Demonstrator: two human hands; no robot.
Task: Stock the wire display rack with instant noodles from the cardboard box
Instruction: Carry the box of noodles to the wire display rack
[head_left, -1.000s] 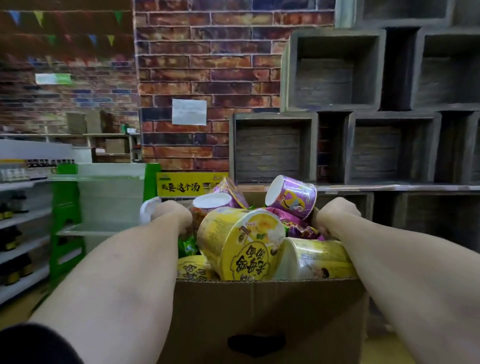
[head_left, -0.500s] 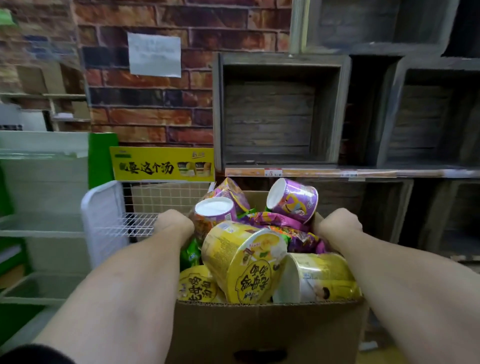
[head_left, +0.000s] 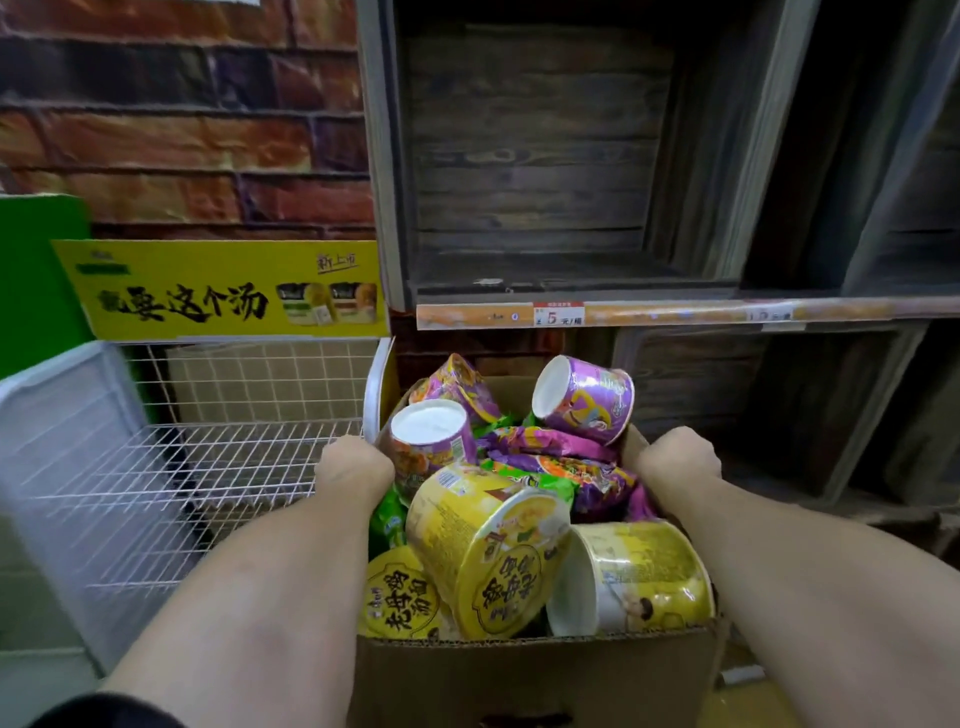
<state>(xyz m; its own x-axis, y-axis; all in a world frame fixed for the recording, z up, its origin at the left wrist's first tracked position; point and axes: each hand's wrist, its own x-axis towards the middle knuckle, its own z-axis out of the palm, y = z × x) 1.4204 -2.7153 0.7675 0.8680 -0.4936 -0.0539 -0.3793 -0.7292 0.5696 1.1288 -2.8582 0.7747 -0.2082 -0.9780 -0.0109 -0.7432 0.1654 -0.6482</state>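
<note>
Box (head_left: 519, 680) nearer "5 元" tag (head_left: 558, 315)

**One head view, forward and down**

The wide-angle camera sits on the person's head, close above the cardboard box (head_left: 535, 675), tilted down. It faces the wooden shelves (head_left: 535, 156) ahead; the wire rack (head_left: 171, 467) lies at left.

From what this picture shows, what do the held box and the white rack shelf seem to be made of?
Box: matte brown corrugated cardboard; fluted edge shows along the near rim. Rack shelf: probably white-coated metal wire, a thin see-through grid.
</note>
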